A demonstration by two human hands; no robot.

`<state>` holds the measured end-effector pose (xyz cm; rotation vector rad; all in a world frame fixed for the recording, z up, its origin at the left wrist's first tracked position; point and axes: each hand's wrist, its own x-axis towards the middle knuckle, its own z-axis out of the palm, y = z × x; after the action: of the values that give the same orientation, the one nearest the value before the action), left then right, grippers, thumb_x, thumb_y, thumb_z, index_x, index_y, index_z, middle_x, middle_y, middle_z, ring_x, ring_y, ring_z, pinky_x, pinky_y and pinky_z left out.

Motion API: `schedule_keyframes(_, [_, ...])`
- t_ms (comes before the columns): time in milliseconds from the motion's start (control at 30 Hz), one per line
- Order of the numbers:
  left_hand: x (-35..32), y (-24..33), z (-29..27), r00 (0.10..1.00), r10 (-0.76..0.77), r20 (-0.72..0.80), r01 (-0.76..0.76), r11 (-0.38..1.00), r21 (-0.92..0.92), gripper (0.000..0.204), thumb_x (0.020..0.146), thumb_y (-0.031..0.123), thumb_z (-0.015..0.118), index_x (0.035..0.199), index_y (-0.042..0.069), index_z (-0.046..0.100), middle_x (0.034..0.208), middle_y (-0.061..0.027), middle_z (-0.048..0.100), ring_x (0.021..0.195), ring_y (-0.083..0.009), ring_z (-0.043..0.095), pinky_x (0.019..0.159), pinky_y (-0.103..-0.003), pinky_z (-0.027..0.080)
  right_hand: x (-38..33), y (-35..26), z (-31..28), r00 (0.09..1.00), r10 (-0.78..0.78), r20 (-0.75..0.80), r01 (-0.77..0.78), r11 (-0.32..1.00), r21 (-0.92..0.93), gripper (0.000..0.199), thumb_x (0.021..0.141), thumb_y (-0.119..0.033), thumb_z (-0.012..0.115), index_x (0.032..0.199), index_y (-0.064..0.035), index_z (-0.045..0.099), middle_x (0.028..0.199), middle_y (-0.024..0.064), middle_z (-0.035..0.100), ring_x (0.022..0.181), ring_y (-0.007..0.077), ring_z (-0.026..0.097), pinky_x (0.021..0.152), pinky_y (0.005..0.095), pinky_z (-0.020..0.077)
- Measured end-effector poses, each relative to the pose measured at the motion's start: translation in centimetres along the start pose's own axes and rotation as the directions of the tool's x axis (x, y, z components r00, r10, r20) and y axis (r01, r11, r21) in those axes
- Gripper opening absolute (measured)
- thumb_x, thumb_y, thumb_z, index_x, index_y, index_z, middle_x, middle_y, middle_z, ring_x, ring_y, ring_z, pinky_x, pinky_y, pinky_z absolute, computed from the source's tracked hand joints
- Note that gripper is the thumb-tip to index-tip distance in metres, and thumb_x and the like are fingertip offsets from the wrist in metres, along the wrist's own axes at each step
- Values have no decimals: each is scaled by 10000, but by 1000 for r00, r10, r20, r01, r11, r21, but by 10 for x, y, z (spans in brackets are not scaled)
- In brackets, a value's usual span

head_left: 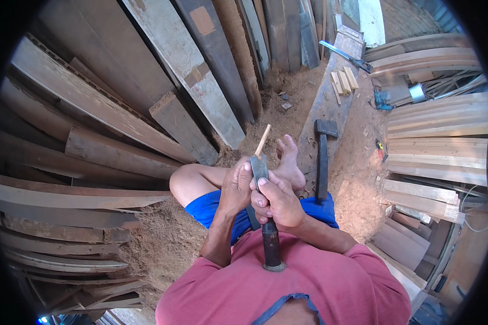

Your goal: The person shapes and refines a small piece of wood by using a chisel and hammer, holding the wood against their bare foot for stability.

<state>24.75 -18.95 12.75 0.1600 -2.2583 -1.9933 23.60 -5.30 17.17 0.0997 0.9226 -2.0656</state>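
Note:
A wide chisel [259, 169] points away from me, its dark round handle [271, 246] reaching back to my pink shirt. My right hand [279, 199] is wrapped round the chisel where blade meets handle, thumb lying along the blade. Close beside the blade, my left hand [237, 187] is closed, its thumb near the cutting end. A thin pale wooden stick [263, 141] juts out past that end, slanting up and right. Its lower part is hidden behind the blade and my left fingers, which appear to pinch it.
A dark mallet [322, 157] lies by my right leg, its head on a long plank [322, 97]. Farther along that plank are several short wood blocks [344, 81] and a handsaw [344, 57]. Boards [200, 70] lean at left and ahead; stacked timber [439, 151] lies right. Sawdust [162, 238] covers the ground.

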Motion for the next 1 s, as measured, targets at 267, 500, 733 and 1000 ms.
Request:
schedule_keyframes(267, [-32, -15, 9, 995, -96, 39, 99, 992, -75, 348, 1034, 268, 367, 822, 28, 506, 635, -76, 465, 584, -161, 434, 552, -322, 386, -8, -4, -8, 993, -90, -74, 93, 995, 37, 163, 1011, -228, 412, 1001, -78, 475, 651, -7, 439, 443, 71, 382, 414, 260, 395])
schedule_keyframes(500, [-85, -49, -1, 857, -483, 180, 515, 822, -243, 446, 1050, 386, 309, 839, 65, 534, 574, -39, 504, 460, -108, 431, 450, -252, 349, -43, -49, -32, 920, -349, -178, 344, 937, -58, 134, 1004, -208, 450, 1047, -82, 471, 674, -17, 440, 440, 66, 392, 414, 249, 391])
schedule_keyframes(733, [27, -9, 19, 940, -341, 9, 284, 767, -575, 435, 1044, 419, 345, 914, 59, 552, 599, 11, 507, 482, -54, 428, 437, -201, 349, 13, -16, -13, 999, -47, 2, 46, 992, 118, 144, 974, -209, 497, 1058, -92, 496, 714, -23, 463, 499, 71, 420, 462, 262, 418])
schedule_keyframes(1000, [24, -12, -4, 995, 96, 34, -96, 995, -1, 401, 1051, 325, 340, 976, 32, 603, 730, -38, 563, 656, -141, 523, 632, -318, 454, 3, 0, 4, 1000, 7, 22, -8, 999, 42, 113, 996, -219, 440, 1013, -111, 471, 666, -27, 422, 459, 67, 372, 449, 267, 392])
